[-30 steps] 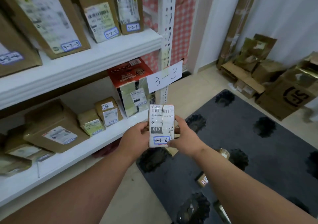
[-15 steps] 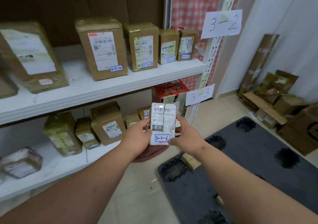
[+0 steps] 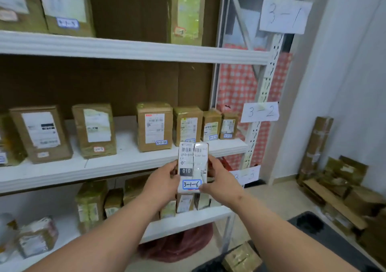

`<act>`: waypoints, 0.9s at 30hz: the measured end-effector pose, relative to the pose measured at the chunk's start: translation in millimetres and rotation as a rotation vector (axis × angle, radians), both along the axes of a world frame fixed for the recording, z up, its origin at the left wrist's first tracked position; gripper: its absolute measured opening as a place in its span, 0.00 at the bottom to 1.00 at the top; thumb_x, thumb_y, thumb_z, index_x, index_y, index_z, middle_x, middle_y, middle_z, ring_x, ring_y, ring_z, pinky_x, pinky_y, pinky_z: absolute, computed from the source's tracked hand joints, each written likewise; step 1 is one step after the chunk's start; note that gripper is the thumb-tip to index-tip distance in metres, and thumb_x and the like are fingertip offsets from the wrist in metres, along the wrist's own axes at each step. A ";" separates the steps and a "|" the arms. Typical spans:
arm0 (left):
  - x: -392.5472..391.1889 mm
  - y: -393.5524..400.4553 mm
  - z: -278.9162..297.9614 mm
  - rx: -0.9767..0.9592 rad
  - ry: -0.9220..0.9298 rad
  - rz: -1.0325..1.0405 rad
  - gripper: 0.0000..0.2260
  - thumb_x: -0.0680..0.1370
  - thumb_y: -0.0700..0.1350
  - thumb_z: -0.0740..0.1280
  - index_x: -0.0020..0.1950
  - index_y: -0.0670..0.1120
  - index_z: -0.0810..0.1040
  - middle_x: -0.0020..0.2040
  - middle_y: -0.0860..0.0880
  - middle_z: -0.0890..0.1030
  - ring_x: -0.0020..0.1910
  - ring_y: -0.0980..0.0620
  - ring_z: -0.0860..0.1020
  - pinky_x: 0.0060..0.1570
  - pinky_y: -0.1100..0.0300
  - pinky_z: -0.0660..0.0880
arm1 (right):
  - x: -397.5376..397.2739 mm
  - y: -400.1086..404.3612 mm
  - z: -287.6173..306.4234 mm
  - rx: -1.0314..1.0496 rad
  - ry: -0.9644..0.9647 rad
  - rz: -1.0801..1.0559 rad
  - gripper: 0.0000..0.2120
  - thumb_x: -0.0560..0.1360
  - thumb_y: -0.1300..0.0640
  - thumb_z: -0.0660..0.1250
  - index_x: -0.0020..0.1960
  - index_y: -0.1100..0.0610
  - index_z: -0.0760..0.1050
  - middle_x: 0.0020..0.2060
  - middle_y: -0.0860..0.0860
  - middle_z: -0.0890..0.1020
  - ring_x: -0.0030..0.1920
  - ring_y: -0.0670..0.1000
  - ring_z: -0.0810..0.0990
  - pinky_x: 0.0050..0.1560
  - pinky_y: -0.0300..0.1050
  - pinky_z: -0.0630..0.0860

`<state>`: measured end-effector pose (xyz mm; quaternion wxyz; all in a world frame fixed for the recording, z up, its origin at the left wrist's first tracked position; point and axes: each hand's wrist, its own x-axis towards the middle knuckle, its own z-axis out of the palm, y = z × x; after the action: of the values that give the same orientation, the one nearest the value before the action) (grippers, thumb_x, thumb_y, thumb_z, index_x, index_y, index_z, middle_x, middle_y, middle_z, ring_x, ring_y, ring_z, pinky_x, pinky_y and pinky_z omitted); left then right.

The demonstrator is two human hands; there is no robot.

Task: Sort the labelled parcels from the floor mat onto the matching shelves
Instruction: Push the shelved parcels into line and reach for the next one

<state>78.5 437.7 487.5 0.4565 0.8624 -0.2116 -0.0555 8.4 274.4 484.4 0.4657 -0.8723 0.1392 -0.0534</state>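
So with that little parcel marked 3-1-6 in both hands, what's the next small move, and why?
Probably lift the parcel toward the top shelf. Its blue-edged sticker reads 3-1-6, and the 3-1 sign hangs at that shelf's level, above the 3-2 sign. The left hand and right hand hold it down at the middle shelf's height.

A small white parcel (image 3: 193, 167) marked 3-1-6 stands upright between both hands (image 3: 161, 185), gripped at its sides, label facing out.
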 end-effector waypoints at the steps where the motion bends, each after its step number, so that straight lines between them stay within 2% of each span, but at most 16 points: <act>1: -3.3 -5.5 10.2 -0.010 -0.020 -0.004 0.19 0.80 0.42 0.63 0.70 0.56 0.75 0.63 0.54 0.80 0.54 0.55 0.77 0.48 0.63 0.73 | -1.8 -5.1 9.0 -0.025 -0.019 -0.003 0.41 0.70 0.62 0.72 0.74 0.38 0.56 0.56 0.44 0.81 0.51 0.48 0.83 0.45 0.46 0.82; 4: -17.4 -24.6 36.0 -0.025 -0.059 -0.009 0.20 0.81 0.43 0.62 0.71 0.56 0.73 0.63 0.53 0.80 0.52 0.55 0.77 0.41 0.65 0.72 | -12.5 -22.8 33.6 -0.094 -0.070 -0.028 0.44 0.70 0.62 0.72 0.76 0.38 0.54 0.58 0.47 0.82 0.55 0.50 0.82 0.52 0.50 0.81; 8: -36.0 -44.3 55.8 -0.013 -0.105 0.016 0.21 0.81 0.41 0.61 0.73 0.57 0.71 0.66 0.52 0.79 0.59 0.51 0.78 0.49 0.59 0.75 | -32.5 -41.7 59.4 -0.140 -0.112 -0.018 0.42 0.73 0.63 0.70 0.77 0.40 0.52 0.61 0.47 0.81 0.54 0.49 0.81 0.51 0.47 0.80; 10: -45.7 -50.4 66.0 -0.003 -0.122 0.020 0.22 0.81 0.42 0.62 0.74 0.57 0.70 0.67 0.52 0.78 0.61 0.50 0.78 0.48 0.60 0.76 | -42.9 -47.0 70.0 -0.144 -0.141 0.000 0.41 0.75 0.64 0.69 0.77 0.41 0.52 0.62 0.46 0.79 0.54 0.49 0.81 0.50 0.44 0.79; 15: -62.3 -63.8 96.3 0.073 -0.246 0.045 0.28 0.81 0.41 0.60 0.77 0.64 0.59 0.63 0.55 0.80 0.49 0.53 0.80 0.39 0.58 0.78 | -59.0 -55.0 97.3 -0.150 -0.251 0.032 0.40 0.76 0.65 0.67 0.78 0.41 0.51 0.59 0.41 0.74 0.51 0.47 0.79 0.40 0.35 0.73; 18: -75.4 -68.2 116.9 0.194 -0.320 0.094 0.33 0.81 0.42 0.60 0.79 0.64 0.50 0.62 0.52 0.80 0.50 0.48 0.80 0.49 0.49 0.80 | -65.4 -58.9 111.1 -0.136 -0.314 0.037 0.40 0.75 0.66 0.68 0.77 0.42 0.53 0.65 0.40 0.73 0.58 0.46 0.77 0.46 0.35 0.73; 20: -84.6 -69.7 127.4 0.243 -0.341 0.120 0.35 0.81 0.42 0.60 0.80 0.63 0.45 0.60 0.51 0.80 0.51 0.47 0.79 0.53 0.47 0.78 | -70.5 -61.7 118.4 -0.138 -0.336 0.044 0.40 0.76 0.66 0.68 0.77 0.41 0.53 0.68 0.42 0.73 0.61 0.48 0.78 0.43 0.33 0.72; 24: -99.6 -71.4 137.7 0.246 -0.350 0.114 0.38 0.80 0.43 0.62 0.79 0.63 0.40 0.56 0.52 0.80 0.46 0.51 0.79 0.50 0.48 0.79 | -78.3 -66.4 127.7 -0.167 -0.352 0.056 0.41 0.76 0.65 0.68 0.77 0.39 0.50 0.69 0.42 0.74 0.57 0.48 0.80 0.38 0.31 0.70; 27: -104.7 -74.3 142.8 0.230 -0.382 0.098 0.41 0.80 0.42 0.63 0.78 0.63 0.37 0.55 0.54 0.80 0.44 0.54 0.79 0.46 0.52 0.79 | -82.5 -69.1 135.2 -0.181 -0.375 0.051 0.41 0.77 0.64 0.67 0.77 0.38 0.49 0.69 0.41 0.73 0.58 0.48 0.81 0.35 0.31 0.68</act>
<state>-26.2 363.4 630.3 0.3088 0.9130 -0.2442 0.1071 -74.1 205.3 619.5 0.4042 -0.8887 0.0226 -0.2151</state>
